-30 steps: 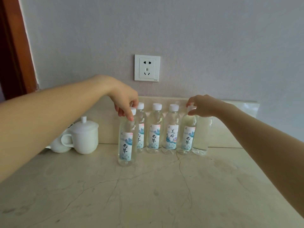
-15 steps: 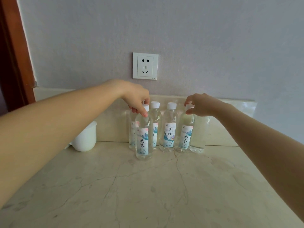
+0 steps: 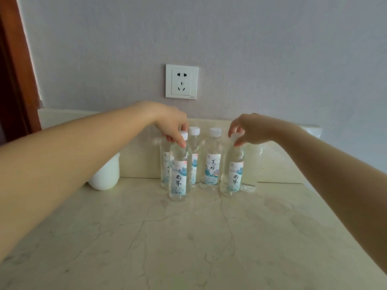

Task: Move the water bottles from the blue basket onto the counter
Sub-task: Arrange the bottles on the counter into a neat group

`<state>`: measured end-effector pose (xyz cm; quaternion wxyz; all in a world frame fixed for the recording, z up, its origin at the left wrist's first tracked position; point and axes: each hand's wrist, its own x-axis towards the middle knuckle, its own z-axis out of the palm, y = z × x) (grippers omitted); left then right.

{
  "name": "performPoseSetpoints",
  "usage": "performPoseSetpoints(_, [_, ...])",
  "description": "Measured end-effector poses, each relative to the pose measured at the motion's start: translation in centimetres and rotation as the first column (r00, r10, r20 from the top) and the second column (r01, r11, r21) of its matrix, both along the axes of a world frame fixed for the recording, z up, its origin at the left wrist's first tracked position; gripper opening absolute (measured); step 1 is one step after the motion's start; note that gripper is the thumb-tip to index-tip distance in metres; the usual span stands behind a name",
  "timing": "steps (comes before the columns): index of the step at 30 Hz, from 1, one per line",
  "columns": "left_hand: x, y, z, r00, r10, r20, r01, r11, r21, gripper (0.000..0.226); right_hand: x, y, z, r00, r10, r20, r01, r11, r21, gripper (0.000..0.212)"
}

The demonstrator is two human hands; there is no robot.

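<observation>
Several clear water bottles with white caps and pale blue labels stand on the marble counter (image 3: 188, 237) near the back wall. My left hand (image 3: 171, 124) grips the top of the front-left bottle (image 3: 179, 174), which stands ahead of the row. My right hand (image 3: 249, 128) pinches the cap of the right bottle (image 3: 233, 172). Between them stand two more bottles (image 3: 211, 162) (image 3: 194, 151), and one sits partly hidden behind the left one. The blue basket is not in view.
A white ceramic cup (image 3: 104, 174) stands at the left, mostly hidden behind my left forearm. A wall socket (image 3: 181, 81) sits above the bottles. A brown door frame (image 3: 14, 70) runs along the left edge. A clear plastic item (image 3: 251, 164) stands behind the right bottle.
My left hand carried its bottle rightward in front of the row. The right hand stayed on its bottle's cap. The view shifted left-to-right, hiding the lidded cup behind my arm.
</observation>
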<state>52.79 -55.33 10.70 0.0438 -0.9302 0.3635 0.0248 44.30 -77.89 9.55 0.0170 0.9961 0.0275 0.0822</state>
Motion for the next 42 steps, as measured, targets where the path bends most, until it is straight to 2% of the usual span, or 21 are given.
performPoseSetpoints(6, [-0.3,-0.2,0.6,0.999,0.012,-0.048,-0.011,1.000,0.022,0.024,-0.5,2.9,0.9,0.990,0.114,-0.085,-0.112,0.993,0.023,0.034])
performPoseSetpoints(12, [-0.2,0.2,0.5,0.999,0.013,-0.034,-0.012,1.000,0.018,0.022,0.5,5.1,0.3,0.984,0.172,-0.037,-0.168,0.982,0.087,0.036])
performPoseSetpoints(27, [-0.1,0.7,-0.2,1.000,0.004,-0.023,-0.005,0.998,-0.065,0.023,1.8,6.5,-1.1,0.989,0.134,0.063,-0.138,0.989,0.053,0.039])
performPoseSetpoints(36, [-0.6,0.9,-0.3,0.998,0.041,-0.038,-0.043,0.998,-0.046,0.040,1.1,6.6,-1.1,0.991,0.121,0.059,-0.125,0.990,0.062,0.039])
performPoseSetpoints(42, [-0.8,1.6,-0.5,0.997,-0.025,-0.074,0.009,0.978,-0.209,0.031,0.7,6.7,-1.0,0.991,0.126,0.054,-0.130,0.987,0.094,0.045])
